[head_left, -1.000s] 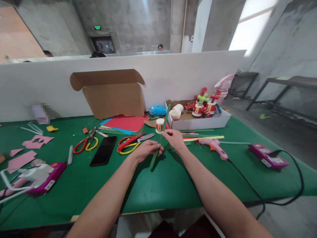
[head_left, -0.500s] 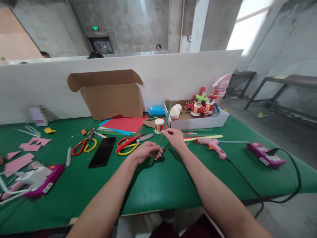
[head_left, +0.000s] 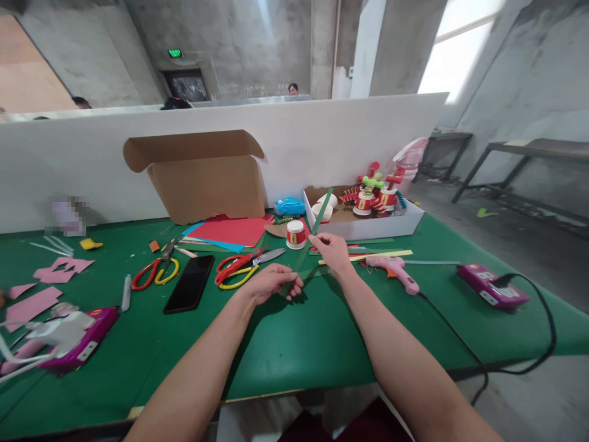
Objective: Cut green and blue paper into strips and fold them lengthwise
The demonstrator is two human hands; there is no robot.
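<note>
A long green paper strip point(head_left: 323, 210) slants up and to the right between my hands. My left hand point(head_left: 272, 283) is closed, pinching the strip's lower end between thumb and fingers. Higher up, my right hand point(head_left: 333, 252) pinches the same strip, its top end sticking out free. A second green strip point(head_left: 317, 271) runs rightward from my left fingertips; whether they hold it too I cannot tell. Just beyond my hands stands a paper cup point(head_left: 295, 235) with a red band. Scissors point(head_left: 239, 270) with red and yellow handles lie beside my left hand.
On the right are a pink glue gun point(head_left: 394, 270) and a purple power strip point(head_left: 492, 286). A white box point(head_left: 368, 229) holds cups and spring figures. To the left lie a phone point(head_left: 189, 283), more scissors point(head_left: 156, 270) and another power strip point(head_left: 87, 337). Coloured paper point(head_left: 230, 231) lies behind.
My right hand has moved slightly right and up along the green strip, which now leans further right. The second green strip shows more clearly. My left hand stays nearly in place.
</note>
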